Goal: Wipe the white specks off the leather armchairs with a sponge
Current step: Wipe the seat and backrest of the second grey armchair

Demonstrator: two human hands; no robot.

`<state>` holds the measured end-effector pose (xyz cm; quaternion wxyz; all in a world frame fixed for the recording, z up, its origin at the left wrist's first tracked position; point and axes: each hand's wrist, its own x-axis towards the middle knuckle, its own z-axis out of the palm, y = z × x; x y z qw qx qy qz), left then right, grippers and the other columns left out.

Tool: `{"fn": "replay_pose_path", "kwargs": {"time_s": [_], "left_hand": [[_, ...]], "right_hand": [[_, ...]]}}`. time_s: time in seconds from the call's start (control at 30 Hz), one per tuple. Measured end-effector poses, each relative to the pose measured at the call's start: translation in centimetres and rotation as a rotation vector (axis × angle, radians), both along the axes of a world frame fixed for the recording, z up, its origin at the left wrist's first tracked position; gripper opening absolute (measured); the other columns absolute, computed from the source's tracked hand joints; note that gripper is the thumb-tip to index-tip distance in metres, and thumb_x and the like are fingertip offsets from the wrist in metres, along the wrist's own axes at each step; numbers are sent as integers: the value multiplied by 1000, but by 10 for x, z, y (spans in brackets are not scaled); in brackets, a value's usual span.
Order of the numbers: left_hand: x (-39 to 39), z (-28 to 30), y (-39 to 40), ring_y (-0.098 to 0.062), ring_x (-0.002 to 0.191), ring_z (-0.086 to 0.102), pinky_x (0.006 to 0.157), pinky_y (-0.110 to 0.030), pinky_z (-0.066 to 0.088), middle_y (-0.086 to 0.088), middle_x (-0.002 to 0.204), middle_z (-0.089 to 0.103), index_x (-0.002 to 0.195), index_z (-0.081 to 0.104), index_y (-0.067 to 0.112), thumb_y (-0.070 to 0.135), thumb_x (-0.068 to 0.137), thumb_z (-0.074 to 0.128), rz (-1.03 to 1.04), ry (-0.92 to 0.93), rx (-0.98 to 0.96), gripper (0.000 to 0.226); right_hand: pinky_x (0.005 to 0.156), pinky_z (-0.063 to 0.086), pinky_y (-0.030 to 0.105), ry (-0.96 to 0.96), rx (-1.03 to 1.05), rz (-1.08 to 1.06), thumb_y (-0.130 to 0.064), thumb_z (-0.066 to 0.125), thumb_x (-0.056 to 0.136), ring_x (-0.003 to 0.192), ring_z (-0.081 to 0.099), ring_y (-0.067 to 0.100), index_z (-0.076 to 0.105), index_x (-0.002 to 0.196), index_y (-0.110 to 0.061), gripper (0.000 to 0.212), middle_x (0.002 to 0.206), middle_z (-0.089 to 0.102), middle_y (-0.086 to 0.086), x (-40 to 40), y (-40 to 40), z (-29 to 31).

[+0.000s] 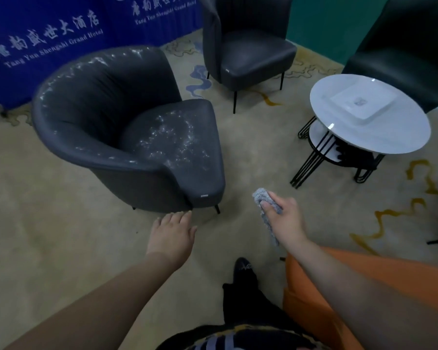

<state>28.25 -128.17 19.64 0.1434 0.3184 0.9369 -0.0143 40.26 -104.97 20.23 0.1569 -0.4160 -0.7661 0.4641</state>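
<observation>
**2 speckled patches, 1 sponge not yet on the leather**

Many white specks (172, 137) lay scattered over the seat cushion of the near armchair (127, 127), with a 2nd band along the top of its curved backrest; none looked wiped yet. The grey sponge (263, 198), soft and rag-like with a tail hanging below the palm, was held in the air over the carpet (61, 210), well apart from the seat; the right hand (283, 218) had its fingers curled round it, index finger laid along the top. The left hand (173, 236) was empty, fingers straight and together, reaching toward the chair's front corner without clearly touching it.

To do this step well, I judged the sponge should go flat onto the cushion, pressed with the whole palm; strokes should run from the back of the seat toward the front edge, so loose specks gather rather than spread; the left hand could brace the armrest against sliding.

Beyond stood 2 more dark armchairs, the nearer armchair (248, 49) looking clean, and a round white table (390, 137).
</observation>
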Motion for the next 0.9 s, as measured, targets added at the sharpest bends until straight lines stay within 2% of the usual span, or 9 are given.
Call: {"fn": "replay_pose_path", "kwargs": {"time_s": [0.17,0.27,0.37,0.63,0.8,0.87,0.9], "left_hand": [[-57,-3,55,-18,136,34,113,-41,25,5,148,41,147,32,25,47,99,27,35,12,-14,53],[-89,1,88,-19,135,35,113,-42,23,6,146,42,146,33,25,47,99,28,52,9,-7,53],[-119,4,115,-18,134,36,112,-42,22,6,144,43,145,34,25,47,98,29,65,17,-5,52],[-199,-3,153,-18,135,33,112,-40,20,8,146,41,146,31,26,47,98,24,80,9,-12,53],[-274,-26,165,-18,136,33,113,-42,21,7,146,41,146,32,26,48,98,27,127,-34,-22,53],[-305,-33,170,-19,137,33,113,-43,21,6,147,40,147,31,26,47,98,27,135,-52,-34,53],[-321,-34,172,-20,137,33,113,-43,21,6,147,40,147,30,25,47,99,26,145,-76,-36,53]], "right_hand": [[68,33,-3,-8,-10,51,-19,66,89,82,54,5,64,124,-12,36,107,52,7,-61,63,-1],[68,28,-9,-26,4,84,-20,67,89,80,50,2,63,125,-13,36,102,47,2,-102,103,3],[68,26,-8,-56,28,132,-23,66,89,81,50,5,63,126,-16,37,103,47,1,-142,131,3],[76,29,2,-84,21,216,-26,66,90,84,51,3,62,127,-18,38,102,47,-2,-247,165,-5],[74,29,-2,-80,36,246,-26,65,90,78,51,-2,61,128,-18,39,101,45,-3,-325,188,-11],[79,35,4,-82,45,274,-26,65,90,81,54,2,61,128,-18,39,102,49,-1,-356,198,-8],[84,42,13,-94,27,297,-25,65,90,84,57,7,61,128,-18,39,104,53,4,-371,203,-7]]}}
